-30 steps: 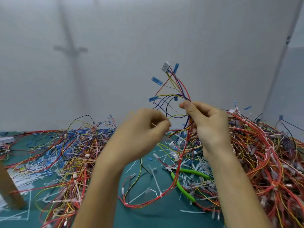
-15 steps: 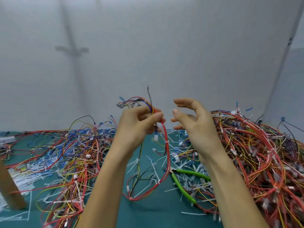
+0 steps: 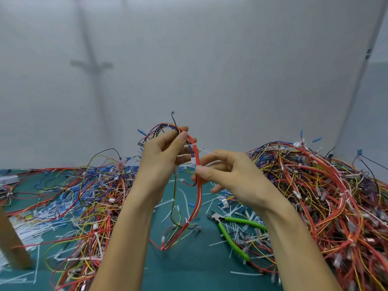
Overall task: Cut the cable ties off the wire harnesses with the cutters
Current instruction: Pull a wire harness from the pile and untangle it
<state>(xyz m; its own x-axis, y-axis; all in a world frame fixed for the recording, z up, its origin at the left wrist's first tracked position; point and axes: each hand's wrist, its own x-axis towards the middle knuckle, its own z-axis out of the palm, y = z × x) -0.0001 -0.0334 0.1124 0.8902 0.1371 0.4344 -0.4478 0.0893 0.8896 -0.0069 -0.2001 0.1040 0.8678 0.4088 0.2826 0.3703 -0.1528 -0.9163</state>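
Left grip [image 3: 165, 156] is clenching the wire harness [image 3: 198, 198] above table [image 3: 189, 269] centre, its lower loop touching the table. Right grip [image 3: 228, 177] is pinching its white cable tie [image 3: 196, 163]. Green-handled cutters [image 3: 217, 218] are lying ungripped toward the near right edge.

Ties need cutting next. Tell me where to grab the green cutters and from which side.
Both green handles of the cutters, probably from the right with the right hand once it frees the wire harness: they splay rightward, jaws pointing left.
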